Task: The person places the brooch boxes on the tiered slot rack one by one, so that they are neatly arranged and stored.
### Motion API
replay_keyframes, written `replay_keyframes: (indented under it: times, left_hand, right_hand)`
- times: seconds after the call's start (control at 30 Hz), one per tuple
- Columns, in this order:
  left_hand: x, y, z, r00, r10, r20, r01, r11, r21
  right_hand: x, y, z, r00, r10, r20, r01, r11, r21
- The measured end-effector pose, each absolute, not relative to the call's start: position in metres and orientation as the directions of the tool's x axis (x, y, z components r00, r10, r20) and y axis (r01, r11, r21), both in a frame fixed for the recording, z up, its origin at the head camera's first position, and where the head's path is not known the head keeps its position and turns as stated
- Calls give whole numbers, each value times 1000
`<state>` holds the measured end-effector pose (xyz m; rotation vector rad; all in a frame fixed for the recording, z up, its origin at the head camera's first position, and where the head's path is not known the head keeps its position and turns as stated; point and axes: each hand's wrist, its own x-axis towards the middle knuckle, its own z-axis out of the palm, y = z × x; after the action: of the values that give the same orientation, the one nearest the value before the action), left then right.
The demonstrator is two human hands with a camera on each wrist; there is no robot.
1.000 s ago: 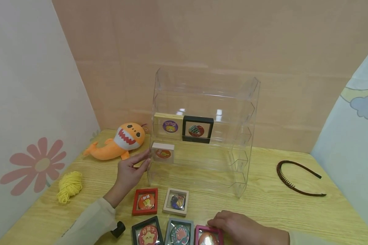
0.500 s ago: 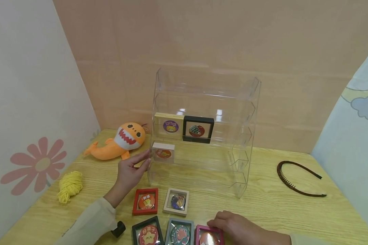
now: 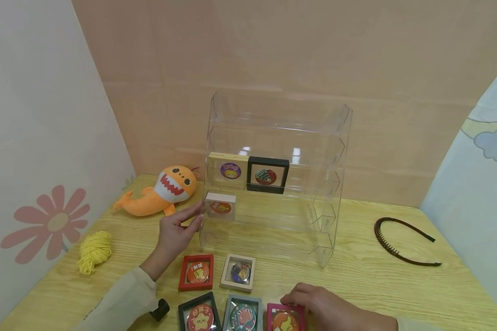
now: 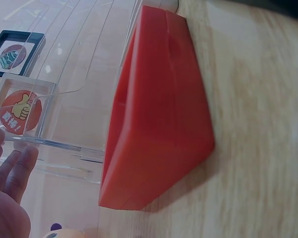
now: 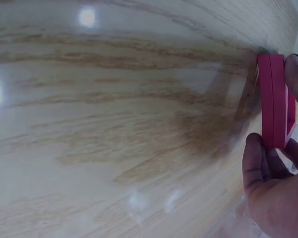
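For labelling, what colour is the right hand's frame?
Pink frame, clearest in the right wrist view.

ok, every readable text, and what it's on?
"真棒!": white-framed badge, left wrist view
"真棒!", upside down in head view: red-framed badge
"好孩子": black-framed star badge
Too small to read: yellow-framed bear badge, marks on left sleeve
Nothing else legible.

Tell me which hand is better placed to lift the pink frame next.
Probably the right hand: its grip is on the pink frame, while the left hand is at the clear rack.
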<state>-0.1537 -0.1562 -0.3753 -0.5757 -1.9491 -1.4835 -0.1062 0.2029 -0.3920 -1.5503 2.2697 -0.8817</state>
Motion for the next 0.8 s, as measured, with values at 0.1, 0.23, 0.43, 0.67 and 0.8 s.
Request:
replay_keyframes:
  times: [0.1, 0.23, 0.43, 0.67, 0.8]
  left_hand:
    - [-154, -156, -375, -719, -26, 694, 662, 276, 696]
    - [-153, -156, -375, -720, -28, 693, 660, 279, 697]
    - [-153, -156, -375, -721, -29, 692, 661, 272, 700]
    - [-152, -155, -374, -708, -24, 706, 675, 271, 687]
    - [-152, -155, -373, -705, -20, 709, 679, 271, 682]
  right_hand:
    - [-107, 206, -387, -413, -907, 87, -690, 248, -680]
    - [-107, 208, -380, -405, -908, 111, -665, 209, -717]
    - [-110, 211, -372, -339, -922, 186, -686, 106, -720]
    - [-111, 215, -367, -305, -926, 224, -716, 67, -695]
    - [-111, 216, -364, -355, -919, 172, -673, 124, -729]
